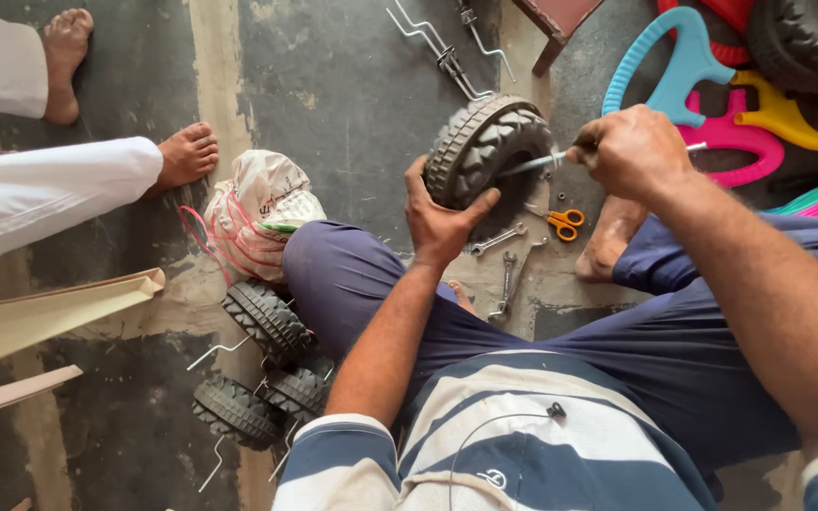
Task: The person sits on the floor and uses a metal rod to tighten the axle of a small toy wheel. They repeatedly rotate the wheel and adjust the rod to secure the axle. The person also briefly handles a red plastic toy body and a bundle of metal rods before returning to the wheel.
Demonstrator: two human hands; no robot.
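head view: black toy wheel (485, 147) upright on floor (352, 85), by knee
left hand (439, 220): fingers clamped on wheel's lower rim
right hand (629, 151): fingers fisted around metal rod (537, 163), tip at hub
risk: rod could slip off hub, jab left thumb; wheel may roll

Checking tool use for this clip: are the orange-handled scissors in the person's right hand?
No. The orange-handled scissors lie on the floor beside the wrenches, while the right hand grips a thin metal tool pointed into the black wheel.
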